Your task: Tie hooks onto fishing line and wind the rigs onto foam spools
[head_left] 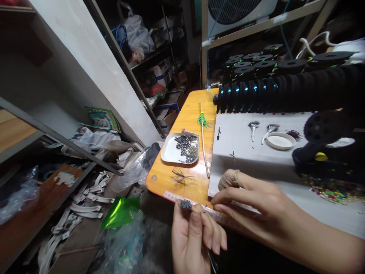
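My left hand (194, 232), at the table's front edge, is closed around a bundle of thin strands with dark grey beaded tips (185, 205); dark strand ends hang below the fingers. Just right of it is my right hand (256, 201), its thumb and index tips brought together; whatever may be between them is too small to make out. Another finger of that hand wears a tan wrapping (228, 179). A white tray (169, 150) beyond my left hand holds small dark metallic pieces. Several loose brown strands (182, 176) lie in front of it.
On the yellow table (188, 110) lies a pale stick (203, 146) with a green tuft. A white sheet bears grey-headed bundles (253, 131), a round white dish (281, 140) and scattered coloured beads (327, 192). A long black ribbed roll (270, 89) spans the back. Clutter covers the floor at left.
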Tool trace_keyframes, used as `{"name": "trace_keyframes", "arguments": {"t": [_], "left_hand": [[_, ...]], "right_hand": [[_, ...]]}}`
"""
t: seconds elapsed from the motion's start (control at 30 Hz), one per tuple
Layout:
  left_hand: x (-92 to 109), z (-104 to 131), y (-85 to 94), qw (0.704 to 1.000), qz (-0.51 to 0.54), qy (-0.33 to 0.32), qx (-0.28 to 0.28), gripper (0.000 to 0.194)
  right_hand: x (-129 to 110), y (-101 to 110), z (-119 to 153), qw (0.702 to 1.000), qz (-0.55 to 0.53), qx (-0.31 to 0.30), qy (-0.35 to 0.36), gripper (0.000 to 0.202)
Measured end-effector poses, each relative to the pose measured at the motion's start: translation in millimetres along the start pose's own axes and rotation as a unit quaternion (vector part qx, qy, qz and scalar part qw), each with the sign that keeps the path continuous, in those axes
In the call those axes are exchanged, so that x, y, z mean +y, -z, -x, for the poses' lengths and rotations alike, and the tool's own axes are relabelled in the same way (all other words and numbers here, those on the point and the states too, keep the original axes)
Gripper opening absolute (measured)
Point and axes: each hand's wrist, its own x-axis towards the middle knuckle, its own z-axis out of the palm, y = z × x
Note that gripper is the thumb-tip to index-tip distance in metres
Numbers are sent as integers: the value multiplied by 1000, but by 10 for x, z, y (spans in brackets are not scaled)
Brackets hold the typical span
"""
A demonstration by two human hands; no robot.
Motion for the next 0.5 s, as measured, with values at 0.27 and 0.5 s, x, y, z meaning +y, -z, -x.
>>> {"name": "trace_keyframes", "arguments": {"t": [0.27, 0.5], "left_hand": [[-37, 2, -12, 1000, 5, 28, 13, 22], [-67, 7, -44, 998, 12, 56, 2, 20]], "right_hand": [[-24, 52, -57, 993, -95, -5, -69, 14], [-27, 46, -75, 969, -202, 1, -141, 15]]}}
